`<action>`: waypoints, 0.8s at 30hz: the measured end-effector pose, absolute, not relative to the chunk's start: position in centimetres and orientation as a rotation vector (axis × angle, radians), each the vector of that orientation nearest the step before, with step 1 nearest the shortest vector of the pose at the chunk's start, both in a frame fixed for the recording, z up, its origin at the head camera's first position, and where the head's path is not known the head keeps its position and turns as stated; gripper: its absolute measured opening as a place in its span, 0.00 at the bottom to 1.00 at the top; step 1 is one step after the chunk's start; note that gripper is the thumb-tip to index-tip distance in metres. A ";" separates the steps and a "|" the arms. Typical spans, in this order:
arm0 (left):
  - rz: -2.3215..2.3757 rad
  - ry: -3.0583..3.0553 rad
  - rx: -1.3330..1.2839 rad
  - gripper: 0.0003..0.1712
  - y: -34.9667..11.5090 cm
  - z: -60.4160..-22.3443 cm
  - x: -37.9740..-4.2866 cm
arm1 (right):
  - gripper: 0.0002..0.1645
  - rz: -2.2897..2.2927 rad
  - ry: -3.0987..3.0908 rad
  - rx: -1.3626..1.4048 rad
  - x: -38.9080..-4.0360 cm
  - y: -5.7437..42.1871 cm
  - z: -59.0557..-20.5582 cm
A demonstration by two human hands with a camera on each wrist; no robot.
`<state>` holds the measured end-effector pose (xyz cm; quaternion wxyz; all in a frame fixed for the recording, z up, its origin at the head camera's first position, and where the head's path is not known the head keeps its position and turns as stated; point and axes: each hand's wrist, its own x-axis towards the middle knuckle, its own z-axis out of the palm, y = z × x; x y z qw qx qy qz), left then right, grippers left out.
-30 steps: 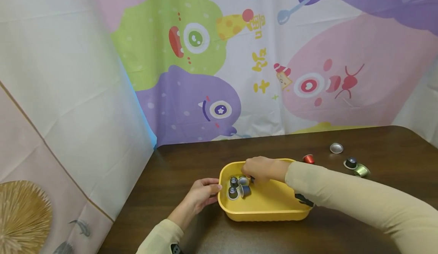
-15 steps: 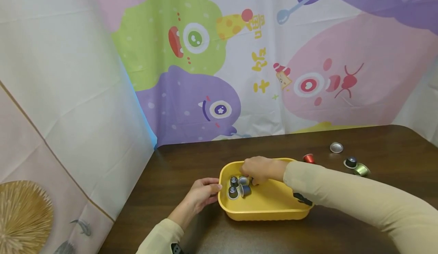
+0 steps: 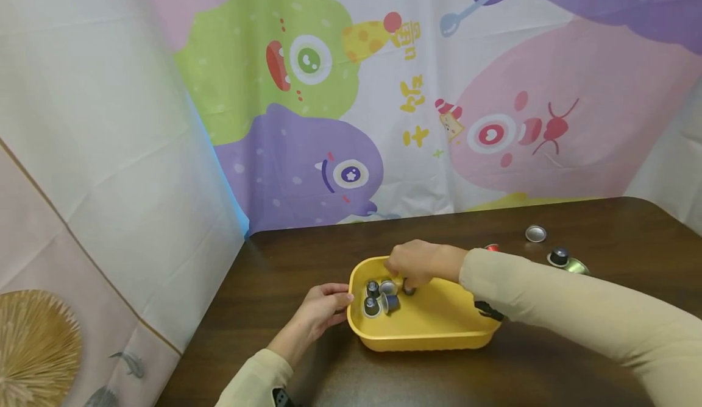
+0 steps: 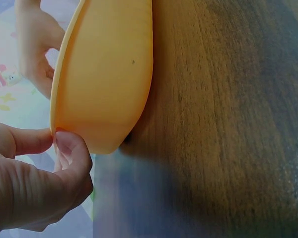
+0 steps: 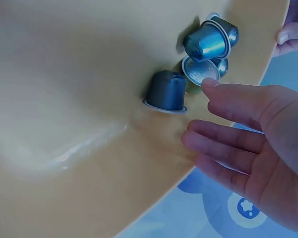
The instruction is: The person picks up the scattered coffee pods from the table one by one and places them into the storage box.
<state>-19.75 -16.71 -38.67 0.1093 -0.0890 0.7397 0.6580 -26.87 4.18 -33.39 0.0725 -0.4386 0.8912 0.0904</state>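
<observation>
My left hand pinches the rim of a yellow plastic tub at its left end, thumb and curled fingers meeting across the edge in the left wrist view. Inside the tub is my right hand. In the right wrist view its fingers are spread and relaxed, a small gap away from a dark coffee capsule that stands on its rim. Several more capsules cluster at the tub's left end, among them a blue one on its side and a silver-lidded one beside my thumb.
On the dark wooden table, right of the tub, lie a red capsule, a silver-lidded capsule, a black capsule and a green capsule. A cartoon-print curtain hangs behind the table.
My right hand has drawn slightly back from the dark capsule, which now shows beneath the fingers. The left hand keeps its grip on the tub. The head view has shifted a little.
</observation>
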 end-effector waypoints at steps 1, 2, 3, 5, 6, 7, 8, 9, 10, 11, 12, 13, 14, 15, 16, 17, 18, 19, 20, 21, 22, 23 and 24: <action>1.936 2.175 -0.259 0.20 -16.7 -38.7 -19.8 | 0.15 0.270 2.678 -1.313 -26.9 4.3 -33.3; 1.938 2.174 -0.259 0.20 -16.7 -38.7 -19.8 | 0.16 0.271 2.678 -1.313 -26.8 4.5 -33.2; 1.942 2.171 -0.258 0.20 -16.7 -38.7 -19.8 | 0.16 0.273 2.679 -1.312 -26.8 4.6 -33.0; 1.949 2.168 -0.255 0.20 -16.7 -38.7 -19.8 | 0.15 0.268 2.686 -1.323 -26.8 4.9 -32.8; 1.950 2.167 -0.253 0.20 -16.7 -38.7 -19.8 | 0.14 0.265 2.688 -1.342 -26.8 5.1 -32.7; 1.950 2.167 -0.251 0.20 -16.8 -38.7 -19.8 | 0.14 0.262 2.690 -1.365 -26.8 5.2 -32.6; 1.949 2.166 -0.250 0.20 -16.8 -38.7 -19.8 | 0.14 0.257 2.694 -1.380 -26.8 5.4 -32.5; 1.947 2.166 -0.248 0.20 -16.8 -38.8 -19.8 | 0.14 0.251 2.699 -1.392 -26.7 5.6 -32.4; 1.944 2.167 -0.247 0.20 -16.8 -38.8 -19.8 | 0.14 0.247 2.701 -1.399 -26.7 5.8 -32.4; 1.938 2.167 -0.246 0.20 -16.8 -38.8 -19.8 | 0.14 0.241 2.701 -1.402 -26.7 6.0 -32.3; 1.932 2.167 -0.247 0.20 -16.8 -38.8 -19.8 | 0.14 0.235 2.700 -1.399 -26.7 6.1 -32.2; 1.927 2.167 -0.247 0.20 -16.8 -38.8 -19.8 | 0.15 0.225 2.699 -1.391 -26.7 6.3 -32.1; 1.922 2.165 -0.248 0.20 -16.8 -38.8 -19.8 | 0.15 0.215 2.698 -1.379 -26.7 6.6 -32.0; 1.917 2.166 -0.250 0.20 -16.8 -38.8 -19.8 | 0.16 0.201 2.698 -1.365 -26.7 6.8 -31.9; 1.911 2.167 -0.251 0.19 -16.8 -38.8 -19.8 | 0.17 0.185 2.699 -1.353 -26.6 7.1 -31.7; 1.906 2.168 -0.253 0.19 -16.8 -38.8 -19.8 | 0.17 0.163 2.702 -1.347 -26.6 7.4 -31.5; 1.904 2.170 -0.257 0.19 -16.9 -38.7 -19.8 | 0.17 0.144 2.707 -1.346 -26.7 7.7 -31.4; 1.903 2.170 -0.259 0.19 -16.9 -38.7 -19.8 | 0.17 0.124 2.714 -1.347 -26.7 8.0 -31.3; 1.901 2.171 -0.261 0.19 -16.9 -38.7 -19.8 | 0.17 0.103 2.718 -1.352 -26.7 8.4 -31.1; 1.900 2.173 -0.259 0.19 -16.9 -38.7 -19.8 | 0.16 0.085 2.724 -1.359 -26.8 8.7 -31.0; 1.901 2.174 -0.257 0.19 -17.0 -38.6 -19.8 | 0.16 0.066 2.729 -1.374 -26.9 9.1 -30.9; 1.902 2.176 -0.256 0.20 -17.0 -38.6 -19.8 | 0.15 0.050 2.732 -1.390 -27.0 9.4 -30.9; 1.903 2.176 -0.254 0.20 -17.0 -38.6 -19.8 | 0.15 0.039 2.734 -1.406 -27.1 9.7 -30.8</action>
